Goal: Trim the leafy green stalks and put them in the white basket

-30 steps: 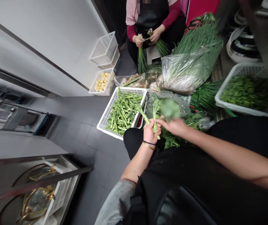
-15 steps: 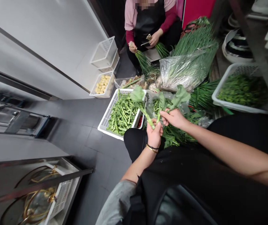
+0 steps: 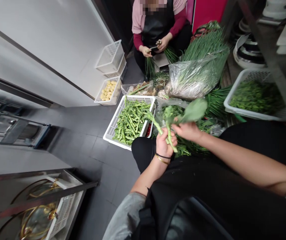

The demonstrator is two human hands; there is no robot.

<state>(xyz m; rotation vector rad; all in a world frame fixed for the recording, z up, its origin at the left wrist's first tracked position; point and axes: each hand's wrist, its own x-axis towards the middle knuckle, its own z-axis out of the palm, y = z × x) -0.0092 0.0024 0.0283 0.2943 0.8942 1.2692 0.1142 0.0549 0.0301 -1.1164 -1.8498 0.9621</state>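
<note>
My left hand (image 3: 164, 145) is closed round two pale green vegetable stalks (image 3: 169, 133), whose lower ends stick out past the fingers. In my right hand (image 3: 188, 131), just beside it, the fingers pinch a broad green leaf (image 3: 195, 110), blurred by motion; whether it is still joined to a stalk I cannot tell. Left of my hands is a white perforated basket (image 3: 112, 124) with many cut green stalks (image 3: 132, 123) in it. Leafy greens (image 3: 183, 147) lie below my right hand, partly in a clear plastic bag.
Opposite sits a person in a black apron (image 3: 155, 26), holding scallions and a knife. A bag of scallions (image 3: 195, 78) lies before them. Peeled potatoes (image 3: 109, 90) fill a basket below stacked white baskets (image 3: 110, 60). At right stands a basket of chopped greens (image 3: 256, 96).
My right hand has moved slightly right, and the leaf has swung sideways. The stalks now sit lower in my left hand, with one end below it. The other person's hands have come closer together.
</note>
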